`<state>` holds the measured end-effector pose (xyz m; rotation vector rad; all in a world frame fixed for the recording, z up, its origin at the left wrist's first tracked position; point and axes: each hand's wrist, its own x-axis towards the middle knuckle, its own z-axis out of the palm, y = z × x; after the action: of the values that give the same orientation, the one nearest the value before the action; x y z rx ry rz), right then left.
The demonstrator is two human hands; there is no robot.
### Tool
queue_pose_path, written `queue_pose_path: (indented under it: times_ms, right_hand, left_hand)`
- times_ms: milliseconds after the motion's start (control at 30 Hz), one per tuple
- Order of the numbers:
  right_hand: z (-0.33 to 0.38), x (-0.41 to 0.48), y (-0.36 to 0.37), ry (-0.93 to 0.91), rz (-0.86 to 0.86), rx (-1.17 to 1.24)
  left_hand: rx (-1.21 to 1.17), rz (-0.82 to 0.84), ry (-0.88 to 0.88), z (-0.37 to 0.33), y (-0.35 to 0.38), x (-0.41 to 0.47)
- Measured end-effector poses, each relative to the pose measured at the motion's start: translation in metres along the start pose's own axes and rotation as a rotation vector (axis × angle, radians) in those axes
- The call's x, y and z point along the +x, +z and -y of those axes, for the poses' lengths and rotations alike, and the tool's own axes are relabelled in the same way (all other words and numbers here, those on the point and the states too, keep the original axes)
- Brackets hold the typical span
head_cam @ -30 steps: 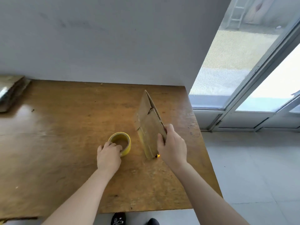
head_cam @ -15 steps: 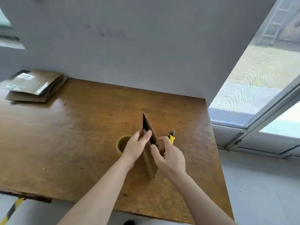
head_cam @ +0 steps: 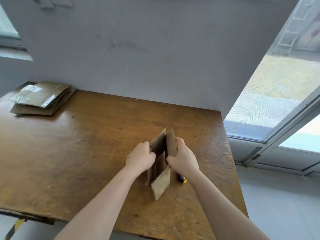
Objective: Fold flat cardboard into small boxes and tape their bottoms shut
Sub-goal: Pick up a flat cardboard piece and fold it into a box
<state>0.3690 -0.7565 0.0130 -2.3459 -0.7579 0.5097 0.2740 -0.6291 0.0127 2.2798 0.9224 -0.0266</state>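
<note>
A small brown cardboard box (head_cam: 160, 170) stands on edge on the wooden table (head_cam: 83, 153), partly spread open, with one end flap (head_cam: 161, 185) hanging toward me. My left hand (head_cam: 141, 157) grips its left panel, fingers curled over the edge. My right hand (head_cam: 183, 157) grips the right panel. A sliver of the yellow tape roll (head_cam: 127, 157) shows behind my left wrist; most of it is hidden. A yellow and black utility knife (head_cam: 181, 179) lies on the table under my right wrist.
A stack of flat cardboard (head_cam: 41, 98) lies at the table's far left corner against the grey wall. The table's right edge drops to a tiled floor beside a glass door (head_cam: 277, 118). The near edge is at the bottom.
My left hand left the tape roll and took hold of the box. Both hands have since pulled its panels apart, so the flat cardboard now gapes open. The view tilted upward.
</note>
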Motion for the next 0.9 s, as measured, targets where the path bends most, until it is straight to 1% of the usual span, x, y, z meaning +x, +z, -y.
queue_pose_path:
  times_ms: [67, 133, 233, 300, 400, 467, 533, 600, 633, 767, 833, 900]
  right_hand:
    - [-0.002, 0.001, -0.003, 0.058, 0.006, -0.043]
    - [-0.001, 0.003, -0.003, 0.071, 0.002, -0.061]
    - [0.005, 0.007, -0.003, 0.037, 0.004, -0.062]
    - [0.004, 0.009, -0.006, 0.069, 0.058, -0.042]
    - [0.0, 0.009, -0.014, 0.126, 0.175, -0.014]
    - [0.0, 0.007, -0.017, 0.117, 0.276, -0.073]
    - [0.002, 0.005, -0.019, 0.105, 0.333, -0.181]
    - [0.001, 0.003, -0.019, 0.07, 0.312, -0.283]
    - [-0.002, 0.004, -0.018, 0.038, 0.295, -0.293]
    - [-0.008, 0.005, -0.018, -0.135, 0.266, -0.176]
    - [-0.012, 0.007, -0.019, -0.184, 0.212, -0.191]
    - [-0.013, 0.006, -0.02, -0.218, 0.195, -0.251]
  left_hand:
    - [0.083, 0.065, 0.005, 0.0, -0.007, 0.003]
    - [0.125, 0.147, 0.042, -0.004, -0.011, 0.006]
    - [0.066, 0.21, 0.093, -0.006, -0.009, 0.009]
    - [0.036, 0.166, 0.079, -0.003, -0.011, 0.01]
    - [-0.017, 0.008, 0.007, 0.004, -0.018, 0.013]
    - [-0.039, -0.075, 0.01, 0.004, -0.016, 0.016]
    - [-0.031, -0.098, 0.033, 0.002, -0.013, 0.017]
    - [-0.018, -0.083, 0.058, 0.001, -0.009, 0.018]
    - [-0.008, -0.069, 0.068, 0.0, -0.008, 0.018]
    - [0.051, -0.042, 0.082, -0.002, -0.009, 0.022]
    - [0.016, -0.057, 0.086, 0.0, -0.01, 0.025]
    - [0.007, -0.088, 0.122, 0.004, -0.01, 0.027]
